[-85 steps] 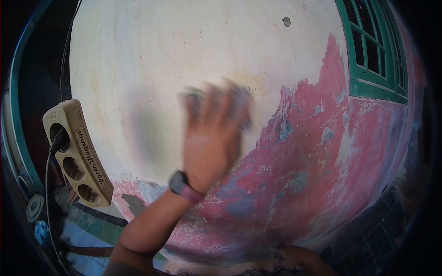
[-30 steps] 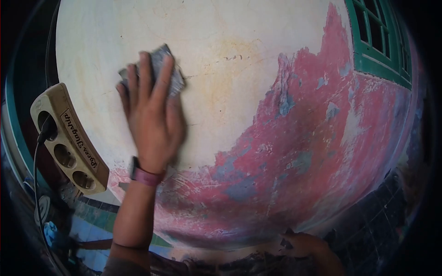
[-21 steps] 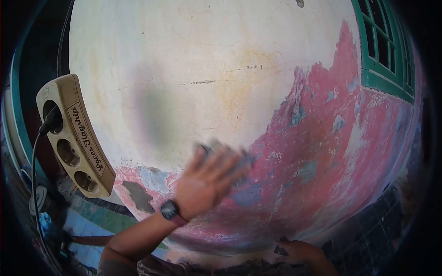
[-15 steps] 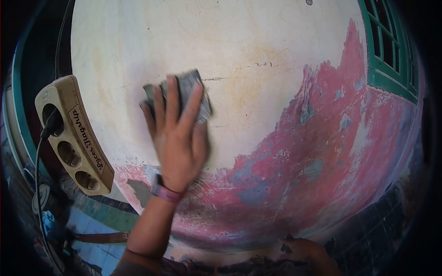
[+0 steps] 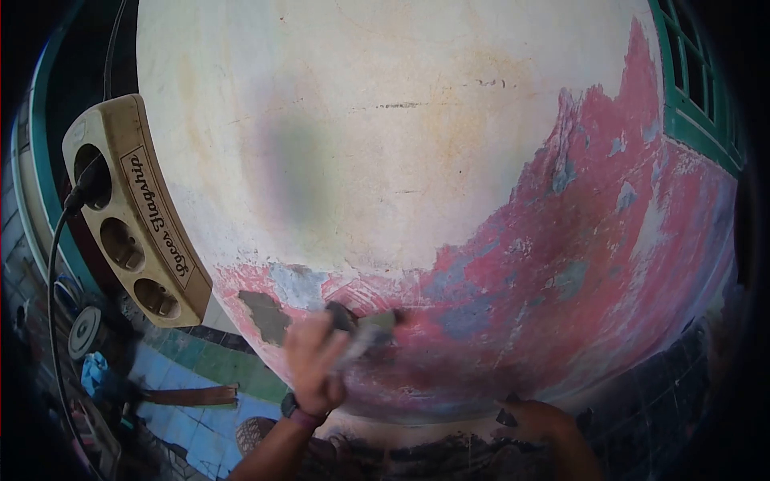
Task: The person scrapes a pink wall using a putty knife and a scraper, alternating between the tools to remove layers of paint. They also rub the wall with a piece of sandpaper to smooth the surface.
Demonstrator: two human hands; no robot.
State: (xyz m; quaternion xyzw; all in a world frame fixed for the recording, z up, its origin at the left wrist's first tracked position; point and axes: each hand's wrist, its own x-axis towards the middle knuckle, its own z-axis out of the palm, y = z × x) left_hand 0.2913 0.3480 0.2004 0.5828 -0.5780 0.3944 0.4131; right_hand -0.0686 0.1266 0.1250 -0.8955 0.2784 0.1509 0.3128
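My left hand (image 5: 315, 357), with a watch (image 5: 290, 406) and a reddish band at its wrist, is low on the wall and blurred by motion. It holds a crumpled grey sheet that looks like sandpaper (image 5: 375, 330) against the pink, worn part of the wall (image 5: 497, 321). Near the bottom edge, my right hand (image 5: 536, 420) is in shadow with its fingers bent. A small dark piece (image 5: 506, 418) shows at its fingertips; what it is I cannot make out.
A power strip (image 5: 132, 216) with a plugged-in cable (image 5: 56, 280) hangs at the left beside the wall. A green window frame (image 5: 702, 132) borders the upper right. On the tiled floor at the lower left are a wooden strip (image 5: 192, 396) and a blue item (image 5: 95, 370).
My left hand has swept down from the cream upper wall to the pink lower part, carrying the sandpaper. The view has shifted slightly. My right hand stays near the bottom edge.
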